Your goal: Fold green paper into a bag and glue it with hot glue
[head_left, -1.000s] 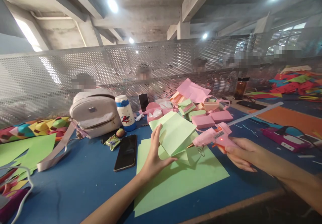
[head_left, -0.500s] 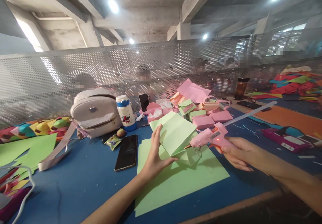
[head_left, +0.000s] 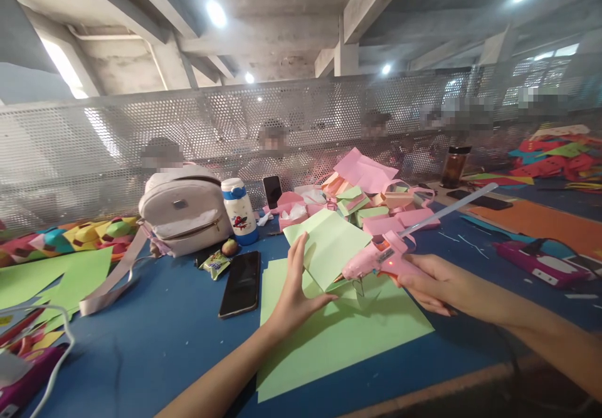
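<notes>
My left hand [head_left: 292, 292] holds up a folded light green paper [head_left: 329, 245] over a flat green sheet [head_left: 348, 336] on the blue table [head_left: 155, 330]. Fingers lie behind the fold and the thumb points right under it. My right hand [head_left: 430, 283] grips a pink glue gun [head_left: 379, 258] with a lit red light and a clear glue stick [head_left: 446, 210] sticking out behind. Its nozzle touches the lower right edge of the folded paper.
A black phone [head_left: 241, 283] lies left of the sheet. Behind stand a white bag [head_left: 183, 208], a small bottle [head_left: 239, 210] and a heap of pink and green paper pieces [head_left: 367, 198]. A perforated metal screen [head_left: 117, 136] closes the back; people sit beyond it.
The glue gun has moved left, its nozzle reaching the folded paper's edge. My left hand and the paper have stayed almost still.
</notes>
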`<state>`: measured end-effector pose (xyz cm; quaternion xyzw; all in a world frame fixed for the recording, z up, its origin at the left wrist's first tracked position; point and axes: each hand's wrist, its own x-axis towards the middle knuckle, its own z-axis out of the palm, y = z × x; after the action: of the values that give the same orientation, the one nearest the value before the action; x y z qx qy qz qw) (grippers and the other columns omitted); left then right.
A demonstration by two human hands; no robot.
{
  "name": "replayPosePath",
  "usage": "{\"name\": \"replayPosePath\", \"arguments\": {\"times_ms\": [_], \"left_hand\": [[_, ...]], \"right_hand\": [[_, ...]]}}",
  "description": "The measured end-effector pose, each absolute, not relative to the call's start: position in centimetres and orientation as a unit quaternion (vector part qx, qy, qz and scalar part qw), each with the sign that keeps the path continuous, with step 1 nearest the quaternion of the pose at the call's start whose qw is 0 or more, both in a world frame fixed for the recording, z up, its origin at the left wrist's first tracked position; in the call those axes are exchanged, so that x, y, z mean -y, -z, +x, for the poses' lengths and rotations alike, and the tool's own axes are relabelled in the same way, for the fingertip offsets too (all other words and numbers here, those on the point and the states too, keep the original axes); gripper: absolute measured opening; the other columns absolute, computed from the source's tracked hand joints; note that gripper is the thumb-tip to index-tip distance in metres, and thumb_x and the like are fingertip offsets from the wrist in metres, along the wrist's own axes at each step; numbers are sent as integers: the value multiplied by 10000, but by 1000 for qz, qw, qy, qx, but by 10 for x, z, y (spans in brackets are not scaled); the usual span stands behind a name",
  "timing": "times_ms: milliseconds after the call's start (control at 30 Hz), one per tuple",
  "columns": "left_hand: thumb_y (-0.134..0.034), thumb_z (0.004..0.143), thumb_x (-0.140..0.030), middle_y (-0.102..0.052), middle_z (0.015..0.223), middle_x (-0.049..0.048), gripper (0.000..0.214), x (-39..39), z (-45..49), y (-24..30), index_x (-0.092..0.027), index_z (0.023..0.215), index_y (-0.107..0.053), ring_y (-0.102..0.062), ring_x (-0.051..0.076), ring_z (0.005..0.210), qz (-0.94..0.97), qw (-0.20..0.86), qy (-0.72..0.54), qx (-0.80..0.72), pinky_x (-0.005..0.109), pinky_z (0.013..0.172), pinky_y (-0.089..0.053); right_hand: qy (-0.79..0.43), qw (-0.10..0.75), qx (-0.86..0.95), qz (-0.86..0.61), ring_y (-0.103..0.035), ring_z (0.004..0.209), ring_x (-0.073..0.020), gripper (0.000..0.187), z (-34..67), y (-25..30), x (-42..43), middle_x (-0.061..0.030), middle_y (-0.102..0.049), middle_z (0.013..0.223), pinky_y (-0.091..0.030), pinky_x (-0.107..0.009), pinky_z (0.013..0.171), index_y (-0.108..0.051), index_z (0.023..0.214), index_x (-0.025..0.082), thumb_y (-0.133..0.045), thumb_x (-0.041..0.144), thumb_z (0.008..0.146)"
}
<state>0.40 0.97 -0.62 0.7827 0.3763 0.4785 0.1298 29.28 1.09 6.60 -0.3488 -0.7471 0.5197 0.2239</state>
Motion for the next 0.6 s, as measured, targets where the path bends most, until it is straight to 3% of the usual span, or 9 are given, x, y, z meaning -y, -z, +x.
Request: {"name": "replayPosePath", "arguments": {"times_ms": [233, 600], "left_hand": [[-734, 808, -498, -140, 1619, 123, 1035, -9, 4, 7, -405, 1553, -21, -108, 379, 1502, 781, 132, -477, -382, 588, 1180, -207], [-756, 811, -429, -158, 1607, 114, 1033, -8, 6, 5, -407, 1551, -35, -120, 379, 1497, 772, 136, -485, -388, 595, 1179, -208]], "right_hand": [[-524, 194, 746, -362, -305, 441, -75, 434, 289, -74, -9, 98, -377, 510, -251, -211, 446, -526, 1077, 158, -537, 566, 929], [-492, 215, 756, -375, -316, 429, -79, 494, 289, -80, -7, 97, -363, 500, -241, -223, 445, -574, 1115, 135, -554, 584, 912]]}}
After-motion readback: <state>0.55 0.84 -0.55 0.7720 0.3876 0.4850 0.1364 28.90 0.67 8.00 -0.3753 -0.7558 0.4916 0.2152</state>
